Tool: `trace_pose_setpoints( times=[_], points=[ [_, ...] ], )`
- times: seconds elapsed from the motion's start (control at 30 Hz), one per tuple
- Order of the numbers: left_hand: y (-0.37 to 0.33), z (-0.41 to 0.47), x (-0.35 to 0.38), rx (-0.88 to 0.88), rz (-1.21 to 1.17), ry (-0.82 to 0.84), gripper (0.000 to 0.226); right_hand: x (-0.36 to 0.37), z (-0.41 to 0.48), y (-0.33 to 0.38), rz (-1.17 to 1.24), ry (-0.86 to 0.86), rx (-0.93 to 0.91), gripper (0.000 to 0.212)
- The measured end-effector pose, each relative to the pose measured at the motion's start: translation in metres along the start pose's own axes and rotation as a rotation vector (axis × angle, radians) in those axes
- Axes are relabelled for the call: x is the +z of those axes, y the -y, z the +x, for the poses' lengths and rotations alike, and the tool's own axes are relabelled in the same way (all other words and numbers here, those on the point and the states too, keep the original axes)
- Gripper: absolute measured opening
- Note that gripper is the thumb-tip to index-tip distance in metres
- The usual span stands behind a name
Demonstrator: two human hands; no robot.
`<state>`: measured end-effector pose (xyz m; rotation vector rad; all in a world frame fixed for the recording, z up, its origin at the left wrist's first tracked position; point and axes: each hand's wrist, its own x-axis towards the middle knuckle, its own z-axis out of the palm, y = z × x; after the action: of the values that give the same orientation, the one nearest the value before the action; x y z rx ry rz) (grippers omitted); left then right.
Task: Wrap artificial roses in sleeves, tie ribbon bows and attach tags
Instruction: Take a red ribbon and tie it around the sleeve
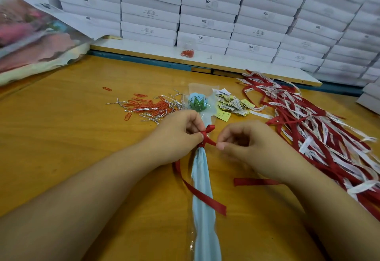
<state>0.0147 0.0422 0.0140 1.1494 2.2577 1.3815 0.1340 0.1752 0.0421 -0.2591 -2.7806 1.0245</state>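
Your left hand [176, 137] pinched the ribbon [205, 197] at its knot; your right hand [246, 145] pinched one loop. Even tension was needed to finish it snug.

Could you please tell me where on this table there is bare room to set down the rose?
The widest bare patch of table lies left, between the paper clips, the plastic bag and the left forearm. A smaller strip runs behind the clips. Crowded: the tags and ribbon pile on the right.

The wooden table [72, 147] carries paper clips [150, 107], silver ties [117, 102], tags [232, 104], loose ribbons [304, 125] and a sleeved rose [202, 178].
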Motion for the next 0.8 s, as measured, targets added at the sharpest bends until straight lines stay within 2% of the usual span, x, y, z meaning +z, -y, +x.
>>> trace_pose_setpoints(
  times=[0.23,0.4,0.53,0.67,0.8],
  points=[
    [0.001,-0.001,0.001,-0.008,0.057,0.016,0.018,0.010,-0.001,0.003,-0.118,0.057,-0.148,0.008],
    [0.002,0.001,0.000,-0.005,0.059,0.029,0.020,0.012,0.000,-0.002,0.063,0.056,0.013,0.007],
    [0.003,0.002,-0.001,-0.022,0.045,0.014,0.019,0.011,0.002,-0.006,0.031,0.063,0.038,0.006],
    [0.003,0.002,-0.002,-0.033,0.064,0.017,0.018,0.007,0.001,-0.003,-0.020,0.075,-0.054,0.008],
    [0.001,0.000,-0.004,-0.038,0.070,0.046,0.017,0.009,0.001,0.003,0.095,0.018,-0.184,0.009]
  ],
)
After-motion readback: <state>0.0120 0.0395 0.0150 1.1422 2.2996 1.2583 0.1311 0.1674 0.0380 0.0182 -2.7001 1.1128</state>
